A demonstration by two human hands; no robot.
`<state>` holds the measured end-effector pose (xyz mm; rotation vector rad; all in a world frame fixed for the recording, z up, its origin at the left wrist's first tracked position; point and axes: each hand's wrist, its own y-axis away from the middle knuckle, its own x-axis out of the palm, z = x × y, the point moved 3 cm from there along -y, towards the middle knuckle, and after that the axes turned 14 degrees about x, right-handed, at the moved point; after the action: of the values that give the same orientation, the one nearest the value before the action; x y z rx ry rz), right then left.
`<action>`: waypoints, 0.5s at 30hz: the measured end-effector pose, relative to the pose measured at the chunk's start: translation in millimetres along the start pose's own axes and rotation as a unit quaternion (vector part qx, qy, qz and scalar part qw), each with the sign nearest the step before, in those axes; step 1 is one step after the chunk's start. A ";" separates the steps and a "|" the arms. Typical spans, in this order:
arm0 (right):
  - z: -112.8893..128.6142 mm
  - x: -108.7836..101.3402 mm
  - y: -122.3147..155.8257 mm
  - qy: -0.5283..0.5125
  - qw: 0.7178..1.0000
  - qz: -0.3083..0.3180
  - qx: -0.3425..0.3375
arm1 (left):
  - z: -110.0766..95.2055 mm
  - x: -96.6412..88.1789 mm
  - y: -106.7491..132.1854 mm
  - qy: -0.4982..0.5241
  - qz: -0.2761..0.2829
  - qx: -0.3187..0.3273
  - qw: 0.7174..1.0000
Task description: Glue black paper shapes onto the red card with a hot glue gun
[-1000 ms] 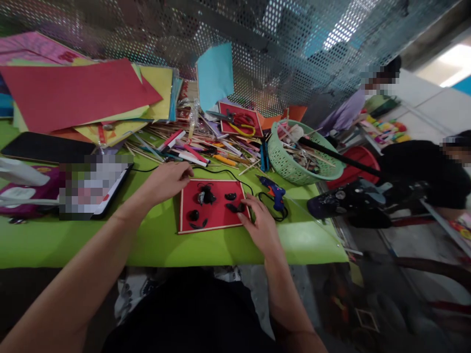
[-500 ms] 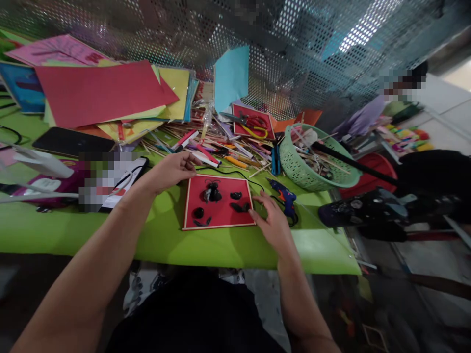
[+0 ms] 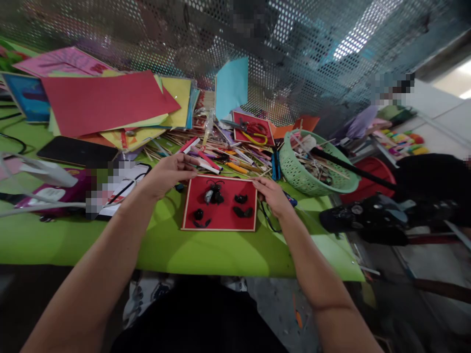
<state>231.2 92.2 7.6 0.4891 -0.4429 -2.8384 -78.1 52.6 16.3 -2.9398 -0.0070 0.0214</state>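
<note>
A red framed picture [image 3: 226, 220] with a thin pale wooden border lies in front of me over the green tabletop. Glued-looking black pieces sit on it: an insect shape with feelers [image 3: 214, 193] and several smaller dark bits, such as the curved pieces [image 3: 243, 212] on the right. My left hand [image 3: 171, 174] grips the upper left corner, fingers bent over the edge. At the upper right corner, my right hand [image 3: 273, 195] pinches the frame between thumb and fingers. A blue glue gun [image 3: 290, 198] is mostly hidden behind my right hand.
Behind the picture lie markers and thin sticks [image 3: 235, 162], with scissors [image 3: 250, 131] on another red panel. A green basket [image 3: 305, 169] stands right, near a dark camera-like device [image 3: 353, 213]. Coloured paper [image 3: 106, 103], a phone [image 3: 75, 151] and a purple box [image 3: 55, 191] are left.
My right hand has moved up from the picture's lower right side to its upper right corner and taken hold there. The picture has turned slightly; my left hand stays at its corner.
</note>
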 end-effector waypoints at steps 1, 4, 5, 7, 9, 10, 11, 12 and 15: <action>-1.5 1.3 1.0 -0.029 0.999 0.010 0.011 | -0.2 1.1 0.5 0.011 -0.005 -0.003 1.000; -6.5 0.7 7.3 -0.084 0.996 0.005 0.023 | -1.1 5.0 2.7 0.052 -0.016 -0.022 0.998; -8.5 -0.3 9.1 -0.093 0.995 0.000 0.024 | -1.6 6.4 3.4 0.066 -0.016 -0.030 0.997; -12.2 -2.1 11.3 -0.108 0.994 -0.004 0.021 | -2.4 8.8 5.0 0.090 -0.013 -0.049 0.995; -15.2 -3.6 11.9 -0.119 0.993 -0.008 0.014 | -3.4 10.0 6.3 0.100 -0.015 -0.066 0.993; -16.3 -4.2 12.0 -0.123 0.992 -0.012 0.009 | -3.9 10.1 7.0 0.096 -0.019 -0.073 0.992; -17.0 -4.7 12.1 -0.125 0.992 -0.017 0.005 | -4.4 10.1 7.5 0.087 -0.020 -0.081 0.993; -17.4 -5.0 12.5 -0.126 0.992 -0.022 0.001 | -4.9 10.1 8.1 0.072 -0.018 -0.087 0.993; -17.2 -5.3 15.0 -0.123 0.992 -0.033 -0.005 | -4.9 9.8 9.2 0.021 0.001 -0.096 0.995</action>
<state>244.8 75.3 -1.5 0.1530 -0.4633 -2.9770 -68.2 42.7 19.1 -3.1322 0.0001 -0.0437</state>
